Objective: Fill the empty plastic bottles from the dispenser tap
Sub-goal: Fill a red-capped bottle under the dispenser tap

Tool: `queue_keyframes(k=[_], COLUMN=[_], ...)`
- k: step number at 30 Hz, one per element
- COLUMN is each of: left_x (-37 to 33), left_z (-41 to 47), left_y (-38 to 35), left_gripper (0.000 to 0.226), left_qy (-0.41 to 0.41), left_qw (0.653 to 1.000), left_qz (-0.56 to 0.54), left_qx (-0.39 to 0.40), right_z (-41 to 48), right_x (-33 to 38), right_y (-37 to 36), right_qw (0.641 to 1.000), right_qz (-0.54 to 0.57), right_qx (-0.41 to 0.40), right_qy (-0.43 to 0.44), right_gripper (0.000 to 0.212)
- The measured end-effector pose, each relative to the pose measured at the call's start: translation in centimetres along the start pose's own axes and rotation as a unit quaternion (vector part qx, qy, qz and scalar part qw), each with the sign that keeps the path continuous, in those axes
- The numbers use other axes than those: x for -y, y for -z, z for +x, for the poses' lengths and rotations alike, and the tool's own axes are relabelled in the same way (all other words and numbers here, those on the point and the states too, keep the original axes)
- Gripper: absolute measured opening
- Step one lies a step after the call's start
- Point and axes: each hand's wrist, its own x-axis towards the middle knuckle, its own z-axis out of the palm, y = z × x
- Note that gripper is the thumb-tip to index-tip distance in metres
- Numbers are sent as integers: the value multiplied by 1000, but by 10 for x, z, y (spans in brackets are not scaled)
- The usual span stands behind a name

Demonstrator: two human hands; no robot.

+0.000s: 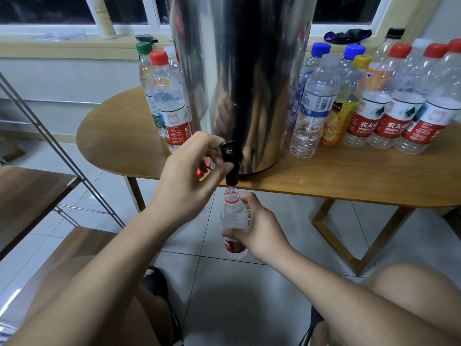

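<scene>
My left grip [189, 171] pinched the tap lever [228, 149]; my right grip [259, 228] clasped the uncapped bottle [233, 218] directly under the spout [232, 179]. Filling seemed under way; next, releasing the lever before overflow.

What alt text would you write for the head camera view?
The left hand grips the black tap of a steel dispenser while the right hand holds an uncapped plastic bottle under its spout. Capped bottles stand on the wooden table either side.
</scene>
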Motion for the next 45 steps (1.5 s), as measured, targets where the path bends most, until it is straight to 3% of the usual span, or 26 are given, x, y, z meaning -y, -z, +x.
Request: queue_keyframes(k=[9,17,26,34,45], left_x=[15,61,84,64,8], left_z=[0,-2,-10,-15,-26], left_y=[12,19,6,0,3], left_gripper=[10,27,29,24,21], left_qy=[63,117,110,84,106], left_qw=[997,976,964,978,965], left_qz=[-25,151,202,138,-3], left_qx=[22,102,131,130,241], right_z=[-2,-6,-15,-27,-45], right_x=[0,-1,-1,-3,-3], right_y=[3,6,13,25,38], right_qw=[1000,1000,1000,999,999], right_qz=[1,12,21,20,-22], right_qx=[-4,6,13,27,45], right_qy=[-10,-14,-9,-15,-9], right_gripper=[71,70,70,70,71])
